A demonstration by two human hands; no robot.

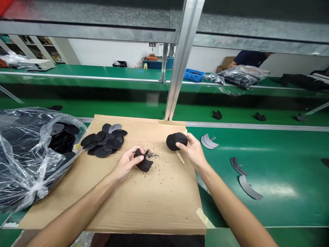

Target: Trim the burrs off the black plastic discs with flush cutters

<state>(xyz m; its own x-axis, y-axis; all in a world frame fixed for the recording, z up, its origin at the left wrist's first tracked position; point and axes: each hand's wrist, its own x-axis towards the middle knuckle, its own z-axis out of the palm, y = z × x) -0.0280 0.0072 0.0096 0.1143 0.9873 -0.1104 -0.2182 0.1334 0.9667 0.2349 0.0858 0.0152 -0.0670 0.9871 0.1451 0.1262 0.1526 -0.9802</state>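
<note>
My left hand (128, 162) is closed round a small stack of black oval pieces (144, 164) held just above a sheet of brown cardboard (144, 202). My right hand (192, 150) grips a single black round piece (175, 141) near the cardboard's far right corner, and a thin tan stick (180, 158) pokes out below its fingers. Black crumbs (154, 156) lie scattered on the cardboard between the hands. A loose pile of black oval pieces (105, 140) lies on the cardboard to the left of my left hand.
A clear plastic bag (28, 154) full of black pieces sits at the left. Grey curved strips (208, 141) (250, 188) lie on the green bench at right. A metal post (180, 65) rises behind the cardboard. Beyond a green conveyor, another person (248, 58) sits by bags and a blue tray (194, 74).
</note>
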